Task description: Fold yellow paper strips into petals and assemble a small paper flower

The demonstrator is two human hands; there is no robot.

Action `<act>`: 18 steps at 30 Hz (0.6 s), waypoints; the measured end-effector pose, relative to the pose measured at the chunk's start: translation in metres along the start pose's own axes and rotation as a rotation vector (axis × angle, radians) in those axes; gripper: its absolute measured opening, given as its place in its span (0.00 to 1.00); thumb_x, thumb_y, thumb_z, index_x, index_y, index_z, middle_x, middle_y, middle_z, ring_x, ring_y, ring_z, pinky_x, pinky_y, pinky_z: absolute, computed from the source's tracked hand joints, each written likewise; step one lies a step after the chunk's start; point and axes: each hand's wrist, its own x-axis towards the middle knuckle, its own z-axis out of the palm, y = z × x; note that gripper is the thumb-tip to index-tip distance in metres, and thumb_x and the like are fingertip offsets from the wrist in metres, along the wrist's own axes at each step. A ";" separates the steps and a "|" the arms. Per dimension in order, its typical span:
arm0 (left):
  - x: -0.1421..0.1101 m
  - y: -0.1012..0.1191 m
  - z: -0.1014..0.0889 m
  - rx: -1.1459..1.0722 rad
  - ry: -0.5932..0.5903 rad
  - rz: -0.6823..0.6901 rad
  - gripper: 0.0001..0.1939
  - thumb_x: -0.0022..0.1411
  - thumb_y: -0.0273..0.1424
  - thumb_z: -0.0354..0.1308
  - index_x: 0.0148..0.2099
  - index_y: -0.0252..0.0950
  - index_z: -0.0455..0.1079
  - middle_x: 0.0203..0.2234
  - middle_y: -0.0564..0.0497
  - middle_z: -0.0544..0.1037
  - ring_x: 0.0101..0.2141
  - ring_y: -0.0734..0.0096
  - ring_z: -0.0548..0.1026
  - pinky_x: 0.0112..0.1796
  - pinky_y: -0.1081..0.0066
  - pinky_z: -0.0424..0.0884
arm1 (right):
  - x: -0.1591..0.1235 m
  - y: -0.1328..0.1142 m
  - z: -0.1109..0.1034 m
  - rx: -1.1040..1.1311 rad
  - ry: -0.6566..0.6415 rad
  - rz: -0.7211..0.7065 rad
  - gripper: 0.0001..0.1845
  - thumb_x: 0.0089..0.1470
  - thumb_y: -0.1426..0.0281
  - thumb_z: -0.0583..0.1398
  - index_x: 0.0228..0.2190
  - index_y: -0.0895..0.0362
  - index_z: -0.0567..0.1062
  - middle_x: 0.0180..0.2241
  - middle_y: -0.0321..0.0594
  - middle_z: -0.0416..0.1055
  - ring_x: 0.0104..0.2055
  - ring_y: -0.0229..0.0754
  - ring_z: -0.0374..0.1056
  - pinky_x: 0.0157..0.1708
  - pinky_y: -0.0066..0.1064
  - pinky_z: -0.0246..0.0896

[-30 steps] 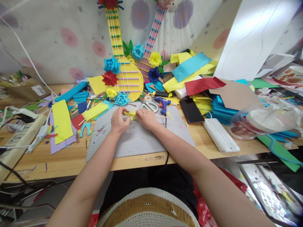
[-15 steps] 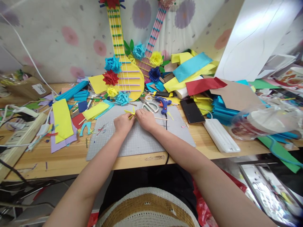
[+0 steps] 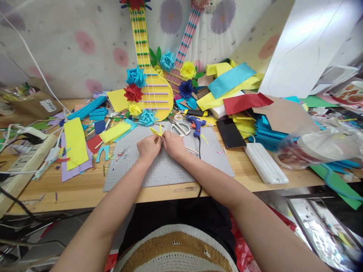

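Observation:
Over the grey cutting mat [image 3: 136, 173], my left hand [image 3: 149, 148] and my right hand [image 3: 173, 144] meet, both closed at the fingertips. Between them, pointed petals of a yellow paper flower [image 3: 157, 130] stick up. My left hand pinches its base. A thin wooden stick [image 3: 192, 150] comes out on the right side of my right hand; the fingers hide its other end. White-handled scissors [image 3: 184, 129] lie just beyond my right hand, beside a blue hot glue gun [image 3: 197, 126].
Behind stand a yellow paper lute [image 3: 159, 96] with paper flowers and a pink one [image 3: 185, 41]. To the right lie a phone [image 3: 230, 133], a white power bank [image 3: 266, 163] and piled coloured paper [image 3: 232, 81]. A power strip [image 3: 24, 162] is at left.
The yellow petals have turned more upright and spread above my fingers. The stick's free end has dipped and shows less beyond my right hand. Both hands stay nearly in place.

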 end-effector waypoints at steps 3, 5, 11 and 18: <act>0.000 -0.001 0.001 -0.004 0.005 0.018 0.17 0.59 0.41 0.46 0.36 0.41 0.75 0.31 0.47 0.79 0.34 0.62 0.76 0.31 0.69 0.61 | 0.000 0.000 0.000 0.034 0.000 0.027 0.15 0.62 0.67 0.43 0.41 0.59 0.66 0.41 0.47 0.71 0.41 0.42 0.67 0.34 0.29 0.55; 0.001 -0.002 0.001 -0.005 0.007 0.022 0.17 0.59 0.41 0.46 0.36 0.41 0.75 0.31 0.47 0.79 0.34 0.62 0.76 0.30 0.69 0.60 | 0.000 0.000 0.001 0.048 0.003 0.033 0.15 0.62 0.66 0.43 0.41 0.59 0.66 0.41 0.46 0.72 0.40 0.42 0.67 0.34 0.29 0.56; 0.000 -0.002 0.001 0.025 -0.018 0.048 0.18 0.59 0.43 0.46 0.35 0.41 0.74 0.31 0.47 0.79 0.34 0.62 0.75 0.31 0.70 0.61 | 0.000 0.002 0.002 0.074 0.006 0.038 0.14 0.62 0.67 0.44 0.40 0.58 0.66 0.40 0.44 0.72 0.40 0.41 0.68 0.33 0.29 0.56; -0.001 -0.001 -0.002 0.039 -0.050 0.008 0.17 0.58 0.44 0.47 0.37 0.42 0.74 0.31 0.48 0.79 0.35 0.62 0.76 0.32 0.69 0.62 | 0.000 0.003 -0.002 0.085 -0.005 0.007 0.14 0.61 0.67 0.45 0.40 0.58 0.66 0.41 0.45 0.72 0.41 0.41 0.68 0.33 0.29 0.54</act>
